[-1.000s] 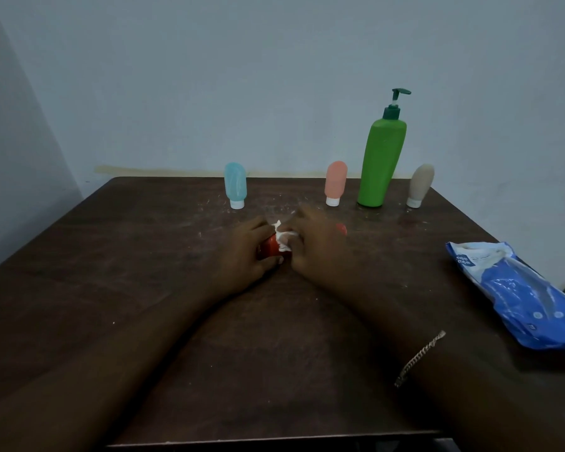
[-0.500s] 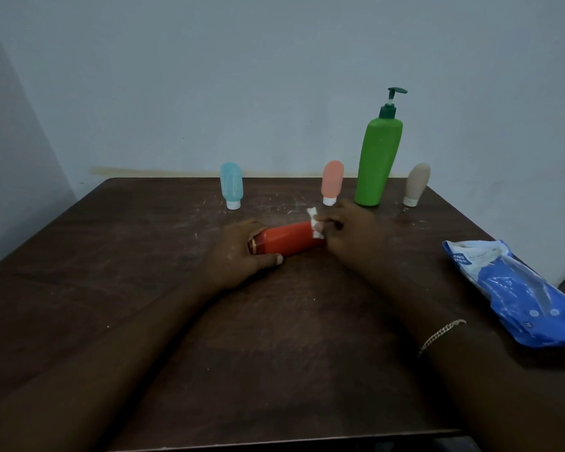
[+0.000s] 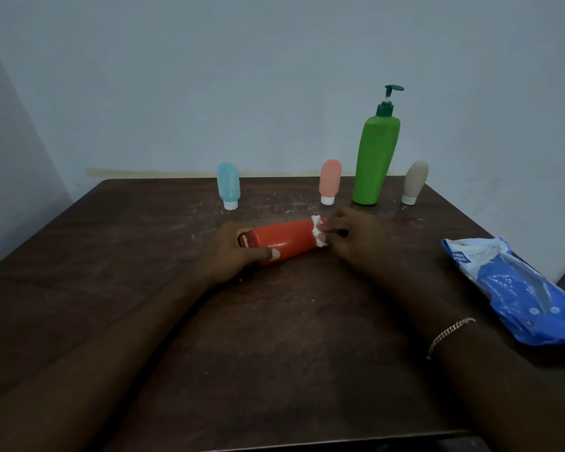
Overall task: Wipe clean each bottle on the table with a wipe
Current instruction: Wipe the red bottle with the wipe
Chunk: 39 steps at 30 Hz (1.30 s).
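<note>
Red bottle (image 3: 282,240): lying on its side, mid-table (image 3: 144,305).
Left hand (image 3: 232,252): curled round the bottle's cap end.
Right hand (image 3: 349,239): pinches a white wipe (image 3: 318,231) against the other end.
Others: four bottles upright at the back.

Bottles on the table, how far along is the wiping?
Done: nothing visibly finished. In hand: the left hand grips the red bottle, lying on its side; the right hand pinches the wipe against its end. Left: the blue bottle, pink bottle, green pump bottle and beige bottle stand at the back; whether any is wiped cannot be told.
</note>
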Motion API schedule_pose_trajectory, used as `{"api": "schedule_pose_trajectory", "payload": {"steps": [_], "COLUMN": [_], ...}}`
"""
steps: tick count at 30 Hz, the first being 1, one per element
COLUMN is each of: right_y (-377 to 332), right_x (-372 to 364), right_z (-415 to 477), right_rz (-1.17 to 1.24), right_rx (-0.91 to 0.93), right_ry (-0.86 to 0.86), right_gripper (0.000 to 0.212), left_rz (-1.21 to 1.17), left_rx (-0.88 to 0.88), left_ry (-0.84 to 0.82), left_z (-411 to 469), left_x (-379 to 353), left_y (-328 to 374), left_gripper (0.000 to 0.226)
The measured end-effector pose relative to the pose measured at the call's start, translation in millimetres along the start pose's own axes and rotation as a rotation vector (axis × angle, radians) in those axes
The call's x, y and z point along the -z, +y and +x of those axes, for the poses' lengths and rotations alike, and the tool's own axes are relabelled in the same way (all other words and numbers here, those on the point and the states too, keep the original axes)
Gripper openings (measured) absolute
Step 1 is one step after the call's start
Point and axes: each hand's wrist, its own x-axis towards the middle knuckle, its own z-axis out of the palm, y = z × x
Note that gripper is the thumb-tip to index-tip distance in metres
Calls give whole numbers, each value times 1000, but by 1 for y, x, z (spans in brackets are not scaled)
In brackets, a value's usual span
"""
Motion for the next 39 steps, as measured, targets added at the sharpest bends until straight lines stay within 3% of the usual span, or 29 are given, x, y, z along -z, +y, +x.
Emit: {"api": "schedule_pose_trajectory", "payload": {"steps": [4,9,15,18,23,29,35,37,39], "right_y": [3,-5,12,-3,-37,-71,2,-5,-35], "right_x": [0,-8,-4,-3,-8,-18,11,9,2], "right_z": [7,5,3,7,10,-5,7,6,2], "right_rz": [98,34,14,-16,-21,9,-36,-12,47], "right_rx": [-118,-99,-226,-189,-102,148,-175,-189,-82], "right_ry": [162,91,80,97,6,-46,10,-3,-6], "right_gripper": [22,30,29,33,41,39,27,28,28], "left_rz": [-16,-51,-53,14,435,546,481,467,459], "left_rx": [58,55,95,29,-214,-331,-330,-329,-310], "left_ry": [-33,-27,-27,-23,112,188,166,163,161], "left_z": [-1,-4,-1,-5,-5,-8,-6,-5,-4], "left_x": [1,1,1,-1,-10,-14,-12,-12,-13], "left_y": [4,5,4,6,7,6,9,9,9], "left_gripper": [56,50,54,54,51,40,43,44,45]}}
